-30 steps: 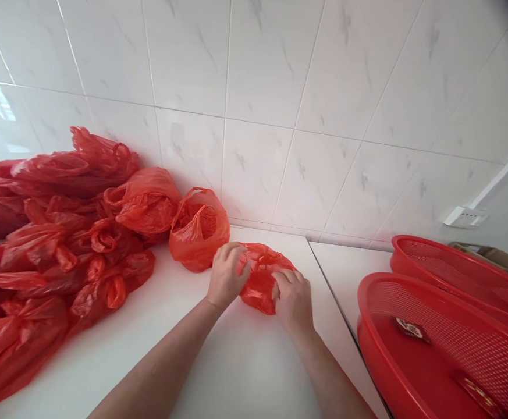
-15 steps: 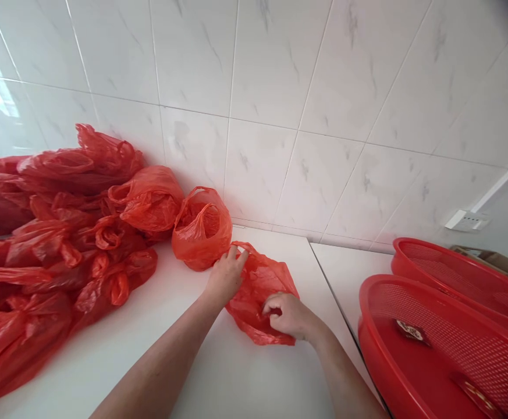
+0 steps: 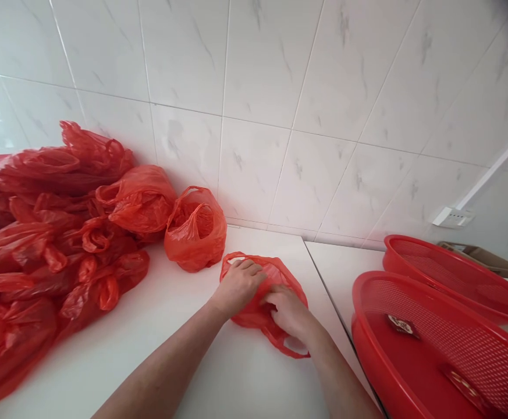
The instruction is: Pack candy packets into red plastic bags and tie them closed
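Note:
A thin red plastic bag (image 3: 254,314) lies spread on the white table with its mouth and handle loops loosely open. My left hand (image 3: 239,286) is closed over the bag's far left edge, fingers bent together and the thumb hidden. Inside the mouth, my right hand (image 3: 289,311) has its fingers curled against the film; the fingertips are partly hidden and a little blurred. A handle loop lies by my right wrist. Just left of my hands stands a rounded red bag (image 3: 195,241) with upright handles; its contents cannot be made out.
A heap of red plastic bags (image 3: 39,250) covers the left side. At the right stand two red mesh baskets (image 3: 404,355); the nearer holds small dark red packets (image 3: 401,326). A white tiled wall (image 3: 254,169) bounds the back, with a power strip (image 3: 453,217) and a cardboard box (image 3: 485,259) at right.
The bag under my hands has opened wider, and a handle loop now shows near my right wrist. My left hand has shifted right and towards me. The view has turned slightly right.

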Demonstrator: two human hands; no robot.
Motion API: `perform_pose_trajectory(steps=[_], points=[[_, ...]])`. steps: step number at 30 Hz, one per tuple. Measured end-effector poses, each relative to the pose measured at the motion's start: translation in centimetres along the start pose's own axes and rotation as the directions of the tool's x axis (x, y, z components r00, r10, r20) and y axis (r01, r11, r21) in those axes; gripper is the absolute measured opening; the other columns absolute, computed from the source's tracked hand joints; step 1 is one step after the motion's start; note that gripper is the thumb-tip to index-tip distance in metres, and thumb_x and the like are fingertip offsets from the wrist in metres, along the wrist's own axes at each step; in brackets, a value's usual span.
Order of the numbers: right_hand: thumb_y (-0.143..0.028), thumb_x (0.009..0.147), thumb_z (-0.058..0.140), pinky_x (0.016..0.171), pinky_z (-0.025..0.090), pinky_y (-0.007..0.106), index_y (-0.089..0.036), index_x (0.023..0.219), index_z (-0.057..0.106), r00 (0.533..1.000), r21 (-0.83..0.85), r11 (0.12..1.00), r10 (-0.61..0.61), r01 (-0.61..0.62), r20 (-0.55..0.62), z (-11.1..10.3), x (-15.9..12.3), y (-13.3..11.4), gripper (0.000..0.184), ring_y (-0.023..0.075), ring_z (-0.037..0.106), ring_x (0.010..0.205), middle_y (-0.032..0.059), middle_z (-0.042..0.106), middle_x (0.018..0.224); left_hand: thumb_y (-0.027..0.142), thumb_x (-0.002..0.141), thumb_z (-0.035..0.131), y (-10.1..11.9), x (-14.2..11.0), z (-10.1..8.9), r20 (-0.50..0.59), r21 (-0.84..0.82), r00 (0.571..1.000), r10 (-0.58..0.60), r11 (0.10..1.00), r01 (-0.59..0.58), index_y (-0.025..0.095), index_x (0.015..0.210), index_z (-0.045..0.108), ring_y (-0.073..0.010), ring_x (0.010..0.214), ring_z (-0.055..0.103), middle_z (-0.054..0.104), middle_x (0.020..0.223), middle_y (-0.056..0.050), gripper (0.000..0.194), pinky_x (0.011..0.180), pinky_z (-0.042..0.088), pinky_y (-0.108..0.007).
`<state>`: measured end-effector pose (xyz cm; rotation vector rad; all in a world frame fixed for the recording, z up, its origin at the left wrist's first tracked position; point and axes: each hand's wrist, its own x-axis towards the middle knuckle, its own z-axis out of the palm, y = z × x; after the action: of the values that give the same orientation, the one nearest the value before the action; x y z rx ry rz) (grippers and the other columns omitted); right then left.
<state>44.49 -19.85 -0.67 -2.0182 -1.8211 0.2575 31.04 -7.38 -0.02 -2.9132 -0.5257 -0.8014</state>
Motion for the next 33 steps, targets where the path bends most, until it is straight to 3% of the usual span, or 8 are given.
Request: perform_pose_trajectory(steps=[4, 8, 15, 18, 21, 26, 30, 33], points=[[0.004, 0.066, 0.037, 0.064, 0.041, 0.023, -0.022, 0.068, 0.064, 0.997, 0.051, 0.998, 0.052, -0.049, -0.063, -0.6, -0.4, 0.8, 0.038, 0.013, 0.057, 0.074, -0.0023, 0.063, 0.077, 0.022, 0.071, 0.063, -1.3, -0.7, 0.9, -0.023, 0.009, 0.995, -0.096, 0.995, 0.097, 0.018, 0.076, 0.063, -0.0266, 0.088, 0.057, 0.065, 0.084, -0.008, 0.006, 0.075, 0.04, -0.04], [-0.002, 0.076, 0.036, 0.064, 0.042, 0.024, -0.023, 0.085, 0.062, 0.956, 0.076, 0.979, 0.2, -0.188, -0.216, -1.0, -0.2, 1.3, 0.035, 0.0131, 0.058, 0.076, -0.0017, 0.065, 0.089, 0.029, 0.08, 0.056, -1.9, -0.9, 0.6, -0.08, -0.015, 0.99, -0.118, 0.993, 0.118, 0.019, 0.081, 0.064, -0.02, 0.075, 0.057, 0.065, 0.076, -0.005, 0.013, 0.072, 0.042, -0.035], [-0.028, 0.093, 0.036, 0.072, 0.046, 0.03, -0.021, 0.107, 0.06, 0.889, -0.06, 0.951, 0.259, -0.302, -0.377, -0.4, 0.3, 0.6, 0.029, 0.018, 0.061, 0.086, 0.0049, 0.064, 0.106, 0.024, 0.087, 0.048, -1.6, -0.7, -0.3, -0.344, -0.126, 0.894, -0.287, 0.958, 0.259, 0.022, 0.117, 0.058, -0.0311, 0.127, 0.039, 0.046, 0.138, -0.014, 0.032, 0.1, 0.03, -0.048], [-0.035, 0.091, 0.041, 0.073, 0.047, 0.034, -0.017, 0.12, 0.056, 0.903, -0.122, 0.929, 0.299, -0.35, -0.309, 0.2, 0.4, 0.7, 0.037, 0.0238, 0.061, 0.093, 0.0117, 0.06, 0.115, 0.033, 0.082, 0.056, -2.3, -0.8, 0.4, -0.193, -0.519, 0.823, -0.534, 0.768, 0.375, 0.026, 0.125, 0.053, -0.0288, 0.122, 0.045, 0.05, 0.135, -0.01, 0.044, 0.099, 0.035, -0.044], [-0.031, 0.086, 0.052, 0.08, 0.046, 0.035, -0.018, 0.118, 0.059, 0.947, -0.144, 0.955, 0.22, -0.258, -0.234, 0.5, 0.4, 1.2, 0.036, 0.0259, 0.056, 0.103, 0.0111, 0.059, 0.117, 0.046, 0.081, 0.054, -3.1, -1.2, 1.2, 0.054, -0.736, 0.784, -0.618, 0.506, 0.45, 0.022, 0.111, 0.062, -0.0223, 0.089, 0.062, 0.068, 0.1, -0.006, 0.039, 0.078, 0.047, -0.033], [-0.005, 0.078, 0.051, 0.093, 0.041, 0.026, -0.024, 0.105, 0.067, 0.986, -0.087, 0.996, -0.027, 0.012, -0.163, 0.2, 0.2, 1.4, 0.037, 0.015, 0.055, 0.103, 0.0011, 0.064, 0.108, 0.057, 0.08, 0.049, -3.8, -2.0, 1.4, 0.141, -0.828, 0.795, -0.59, 0.369, 0.421, 0.014, 0.092, 0.065, -0.0215, 0.081, 0.062, 0.068, 0.085, -0.005, 0.047, 0.073, 0.049, -0.029], [-0.007, 0.079, 0.05, 0.096, 0.041, 0.033, -0.021, 0.114, 0.062, 0.965, -0.166, 0.982, 0.04, -0.086, -0.259, -0.4, 0.7, 0.3, 0.039, 0.0201, 0.049, 0.113, 0.0064, 0.055, 0.124, 0.057, 0.076, 0.056, -4.6, -2.1, 1.6, 0.224, -0.849, 0.768, -0.6, 0.266, 0.456, 0.016, 0.095, 0.063, -0.0214, 0.085, 0.061, 0.067, 0.089, -0.005, 0.046, 0.076, 0.048, -0.028], [-0.014, 0.084, 0.049, 0.098, 0.039, 0.042, -0.02, 0.113, 0.061, 0.889, -0.22, 0.963, 0.041, -0.158, -0.457, -1.7, -0.1, -2.4, 0.032, 0.0245, 0.045, 0.117, 0.0108, 0.048, 0.131, 0.057, 0.074, 0.058, -5.0, -2.0, 1.8, 0.259, -0.813, 0.745, -0.614, 0.278, 0.512, 0.017, 0.088, 0.064, -0.0195, 0.078, 0.06, 0.066, 0.081, -0.002, 0.043, 0.07, 0.047, -0.026]])
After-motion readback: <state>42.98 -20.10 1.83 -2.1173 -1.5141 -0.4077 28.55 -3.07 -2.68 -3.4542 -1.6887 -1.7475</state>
